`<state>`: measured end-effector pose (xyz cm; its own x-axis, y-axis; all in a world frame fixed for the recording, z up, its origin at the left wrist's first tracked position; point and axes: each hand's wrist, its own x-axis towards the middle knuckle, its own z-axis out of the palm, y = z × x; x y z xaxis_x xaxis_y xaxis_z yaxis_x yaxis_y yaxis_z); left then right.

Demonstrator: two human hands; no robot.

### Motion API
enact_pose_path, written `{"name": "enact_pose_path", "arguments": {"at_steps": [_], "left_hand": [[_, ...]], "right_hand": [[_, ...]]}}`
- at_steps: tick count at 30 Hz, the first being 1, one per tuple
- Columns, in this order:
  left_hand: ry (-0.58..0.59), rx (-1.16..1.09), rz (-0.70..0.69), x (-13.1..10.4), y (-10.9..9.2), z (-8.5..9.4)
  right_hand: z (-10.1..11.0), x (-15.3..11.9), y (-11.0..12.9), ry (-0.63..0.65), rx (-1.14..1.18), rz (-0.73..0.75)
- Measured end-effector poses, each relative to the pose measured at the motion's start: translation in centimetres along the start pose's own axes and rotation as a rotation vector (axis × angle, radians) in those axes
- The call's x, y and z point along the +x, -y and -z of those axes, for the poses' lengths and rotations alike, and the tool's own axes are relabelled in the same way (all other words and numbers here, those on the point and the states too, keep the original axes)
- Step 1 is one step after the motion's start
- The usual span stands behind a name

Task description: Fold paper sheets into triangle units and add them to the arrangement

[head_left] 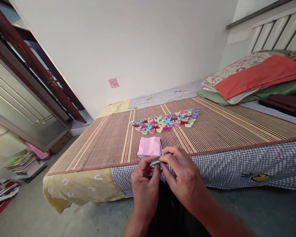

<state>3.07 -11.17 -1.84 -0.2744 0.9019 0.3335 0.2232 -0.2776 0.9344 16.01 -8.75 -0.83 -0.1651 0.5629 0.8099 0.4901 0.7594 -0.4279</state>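
A small piece of folded green paper (pixel 155 162) is pinched between my two hands, just in front of the bed's near edge. My left hand (pixel 146 182) grips its left side with thumb and fingers closed. From the right, my right hand (pixel 181 171) holds the same paper with thumb and fingertips, which hide part of it. Right behind the hands lies a stack of square paper sheets (pixel 149 146), pink on top. Farther back, several rows of small folded paper boats (pixel 165 121) in many colours stand close together on the striped mat (pixel 108 138).
Folded bedding with an orange band (pixel 261 77) is piled at the right end of the bed. A pink note (pixel 113 83) sticks to the white wall. Books and papers (pixel 24 164) are stacked on the floor at the left, beside a glazed door (pixel 27 102).
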Motion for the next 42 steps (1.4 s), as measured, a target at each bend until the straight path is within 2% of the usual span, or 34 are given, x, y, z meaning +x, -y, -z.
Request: {"name": "enact_pose_path", "arguments": {"at_steps": [8, 11, 13, 18, 20, 23, 29, 32, 37, 42], "left_hand": [[0.204, -0.245, 0.116, 0.5, -1.2, 0.9], [0.209, -0.233, 0.113, 0.5, -1.3, 1.1], [0.166, -0.180, 0.042, 0.5, -1.3, 1.1], [0.059, 0.181, -0.384, 0.6, -1.0, 1.3], [0.045, 0.228, -0.441, 0.6, -0.8, 1.5], [0.045, 0.149, -0.381, 0.5, -0.7, 1.6], [0.078, -0.120, -0.117, 0.2, -0.7, 1.3], [0.085, -0.130, -0.039, 0.2, -0.8, 0.6], [0.031, -0.151, 0.042, 0.2, -0.7, -0.2], [0.026, 0.045, 0.063, 0.2, -0.8, 0.2]], "right_hand": [[0.0, -0.1, -0.1, 0.029, 0.040, 0.030], [-0.1, -0.2, -0.2, 0.024, 0.036, 0.040], [-0.1, -0.2, -0.3, 0.017, 0.041, 0.041], [-0.1, -0.3, -0.2, 0.037, 0.052, 0.016], [0.0, -0.4, -0.2, 0.052, 0.075, 0.003], [0.1, -0.4, -0.2, 0.078, 0.105, -0.031], [0.0, -0.5, -0.4, 0.024, 0.106, -0.069], [-0.3, -0.6, -0.5, 0.011, 0.069, -0.026], [-0.6, -0.8, -0.4, 0.022, 0.012, 0.037], [-0.5, -1.1, -0.4, -0.008, -0.005, 0.047]]}}
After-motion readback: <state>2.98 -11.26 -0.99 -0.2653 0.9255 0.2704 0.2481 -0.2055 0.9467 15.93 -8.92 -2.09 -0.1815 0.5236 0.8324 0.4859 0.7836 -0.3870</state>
